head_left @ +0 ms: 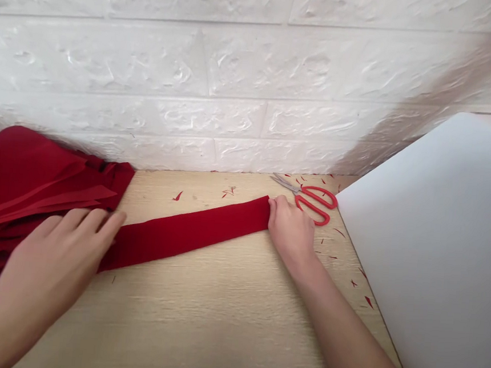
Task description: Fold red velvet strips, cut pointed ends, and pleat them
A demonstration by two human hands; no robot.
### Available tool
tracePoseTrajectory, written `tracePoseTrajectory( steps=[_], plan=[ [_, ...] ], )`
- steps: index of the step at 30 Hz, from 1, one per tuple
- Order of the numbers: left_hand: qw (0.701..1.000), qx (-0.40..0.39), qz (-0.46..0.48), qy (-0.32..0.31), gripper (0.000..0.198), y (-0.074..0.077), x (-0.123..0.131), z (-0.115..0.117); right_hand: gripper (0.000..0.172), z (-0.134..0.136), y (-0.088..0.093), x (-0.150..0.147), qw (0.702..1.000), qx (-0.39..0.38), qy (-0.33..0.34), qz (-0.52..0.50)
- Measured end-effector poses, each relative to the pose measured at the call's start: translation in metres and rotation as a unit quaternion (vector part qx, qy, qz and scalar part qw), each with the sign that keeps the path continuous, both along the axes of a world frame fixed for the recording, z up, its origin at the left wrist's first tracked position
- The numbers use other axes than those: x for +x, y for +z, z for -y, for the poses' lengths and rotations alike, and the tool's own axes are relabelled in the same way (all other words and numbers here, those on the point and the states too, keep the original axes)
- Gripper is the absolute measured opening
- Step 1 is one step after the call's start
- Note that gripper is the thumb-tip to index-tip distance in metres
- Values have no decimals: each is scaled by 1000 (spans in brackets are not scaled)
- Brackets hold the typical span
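Note:
A long, flat strip of dark red fabric [199, 226] lies slantwise across the wooden table, its right end a little farther from me. My right hand [291, 228] grips that right end, fingers curled and closed at its edge. Over the left end bends my left hand [68, 248], its fingers curved down on the fabric; the thumb and fingertips are mostly hidden. Just beyond my right hand rest scissors [313, 198] with red handles, blades pointing to the far left. A heap of the same red fabric [34, 183] is piled beside my left hand.
A white textured brick-pattern wall [239, 63] rises along the table's [208, 318] back edge. On the right stands a large smooth white panel [447, 241]. Small red fabric scraps [178, 196] are scattered along the back and right of the table.

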State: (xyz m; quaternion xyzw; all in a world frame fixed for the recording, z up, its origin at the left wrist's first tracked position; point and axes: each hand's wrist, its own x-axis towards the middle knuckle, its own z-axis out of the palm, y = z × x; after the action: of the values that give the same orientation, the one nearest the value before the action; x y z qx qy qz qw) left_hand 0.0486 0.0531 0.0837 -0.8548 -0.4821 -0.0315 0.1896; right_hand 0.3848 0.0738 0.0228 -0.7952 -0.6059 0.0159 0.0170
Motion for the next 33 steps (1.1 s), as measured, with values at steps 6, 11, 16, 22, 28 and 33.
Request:
tracePoseTrajectory(
  steps=[6, 11, 16, 22, 28, 33],
  plan=[
    [993, 62, -54, -85, 35, -2, 81, 6, 34, 1, -3, -1, 1000, 10, 3, 6],
    [981, -70, 35, -178, 78, -45, 171, 4, 33, 2, 1, -1, 1000, -1, 2, -7],
    [961, -194, 97, -170, 102, -81, 206, -14, 32, 3, 0, 1, 1000, -2, 1, -10],
    [963, -193, 112, -150, 91, -91, 193, -20, 34, 1, -4, 2, 1000, 15, -11, -6],
    [965, -182, 134, -133, 88, -92, 197, -17, 35, -2, -1, 2, 1000, 9, -22, -1],
    [964, -197, 134, -115, 87, -87, 197, -18, 35, -6, 3, -4, 999, -14, -35, 28]
  ],
)
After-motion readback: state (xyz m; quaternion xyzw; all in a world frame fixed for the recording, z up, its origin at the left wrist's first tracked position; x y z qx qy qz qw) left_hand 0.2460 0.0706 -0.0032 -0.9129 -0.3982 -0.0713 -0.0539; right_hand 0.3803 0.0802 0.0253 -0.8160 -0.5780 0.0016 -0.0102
